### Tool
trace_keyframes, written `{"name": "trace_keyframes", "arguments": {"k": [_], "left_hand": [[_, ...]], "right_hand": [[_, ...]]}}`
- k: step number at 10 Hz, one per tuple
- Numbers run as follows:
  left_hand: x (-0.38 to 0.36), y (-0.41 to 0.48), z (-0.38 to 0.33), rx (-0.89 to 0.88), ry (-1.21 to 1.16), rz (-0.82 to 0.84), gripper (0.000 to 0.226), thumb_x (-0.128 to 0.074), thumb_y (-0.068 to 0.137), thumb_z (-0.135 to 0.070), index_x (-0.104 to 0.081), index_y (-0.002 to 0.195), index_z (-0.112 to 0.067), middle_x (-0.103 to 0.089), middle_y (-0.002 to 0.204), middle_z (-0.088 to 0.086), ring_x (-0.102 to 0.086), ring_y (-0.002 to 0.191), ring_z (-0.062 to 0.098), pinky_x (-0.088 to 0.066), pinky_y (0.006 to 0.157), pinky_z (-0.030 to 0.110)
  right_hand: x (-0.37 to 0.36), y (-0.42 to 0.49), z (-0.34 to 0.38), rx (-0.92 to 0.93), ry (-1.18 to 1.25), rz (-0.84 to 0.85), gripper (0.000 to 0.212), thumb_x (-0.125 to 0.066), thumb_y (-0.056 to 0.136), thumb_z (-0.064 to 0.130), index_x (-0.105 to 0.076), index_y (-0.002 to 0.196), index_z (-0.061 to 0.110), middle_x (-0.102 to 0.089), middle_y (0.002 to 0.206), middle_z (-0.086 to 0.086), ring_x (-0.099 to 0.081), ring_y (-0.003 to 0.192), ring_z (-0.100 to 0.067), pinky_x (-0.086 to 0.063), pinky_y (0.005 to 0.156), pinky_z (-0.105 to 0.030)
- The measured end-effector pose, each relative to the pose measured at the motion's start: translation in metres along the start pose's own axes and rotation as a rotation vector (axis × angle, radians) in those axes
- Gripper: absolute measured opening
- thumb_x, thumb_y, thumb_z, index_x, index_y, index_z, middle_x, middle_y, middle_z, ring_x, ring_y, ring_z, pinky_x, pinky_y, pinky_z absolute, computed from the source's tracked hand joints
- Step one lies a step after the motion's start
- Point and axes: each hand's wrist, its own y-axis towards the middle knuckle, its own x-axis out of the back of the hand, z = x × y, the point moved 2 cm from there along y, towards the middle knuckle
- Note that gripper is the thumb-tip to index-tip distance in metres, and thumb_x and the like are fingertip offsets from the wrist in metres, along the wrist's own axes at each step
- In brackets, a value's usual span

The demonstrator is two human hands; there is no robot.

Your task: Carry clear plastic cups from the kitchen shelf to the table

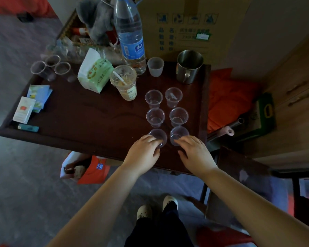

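Several clear plastic cups stand upright in two columns on the dark wooden table (89,111), right of its middle. The far pair is one cup (153,98) and one cup (173,97); the middle pair is one cup (155,117) and one cup (178,116). My left hand (144,154) grips the near left cup (158,136) at the table's front edge. My right hand (194,154) grips the near right cup (177,135) beside it. Both near cups rest on the table. Three more clear cups (51,67) stand at the far left corner.
A large water bottle (129,36), a lidded drink cup (124,82), a green-white packet (95,72), a frosted cup (155,66) and a steel mug (188,66) crowd the back. Paper packets (32,102) and a lighter (28,128) lie at left. A cardboard box (189,25) stands behind.
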Motion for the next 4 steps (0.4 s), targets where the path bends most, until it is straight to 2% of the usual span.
{"name": "trace_keyframes", "arguments": {"k": [1,2,4], "left_hand": [[0.006,-0.003,0.001,-0.034,0.000,-0.029,0.035,-0.055,0.083,-0.019,-0.059,0.118,-0.017,-0.062,0.116,-0.001,-0.049,0.116,0.015,-0.043,0.087,0.029],[0.019,-0.008,-0.002,-0.061,-0.009,-0.014,0.036,-0.053,0.086,-0.021,-0.056,0.121,-0.019,-0.060,0.121,-0.003,-0.044,0.120,0.011,-0.042,0.088,0.027],[0.077,-0.003,-0.018,-0.256,-0.017,-0.008,0.039,-0.049,0.089,-0.023,-0.051,0.128,-0.018,-0.055,0.128,-0.003,-0.038,0.126,0.012,-0.037,0.098,0.028]], "right_hand": [[0.002,-0.006,0.005,-0.004,-0.015,-0.027,0.042,-0.061,0.083,0.014,-0.055,0.124,0.014,-0.059,0.119,-0.003,-0.048,0.118,-0.023,-0.031,0.102,-0.033],[0.014,-0.015,0.017,-0.062,-0.007,-0.060,0.041,-0.058,0.085,0.016,-0.053,0.126,0.018,-0.057,0.122,0.001,-0.045,0.120,-0.018,-0.034,0.102,-0.033],[0.055,-0.032,0.059,-0.138,-0.051,-0.269,0.037,-0.058,0.086,0.019,-0.056,0.123,0.015,-0.058,0.119,0.000,-0.047,0.117,-0.018,-0.039,0.095,-0.029]]}}
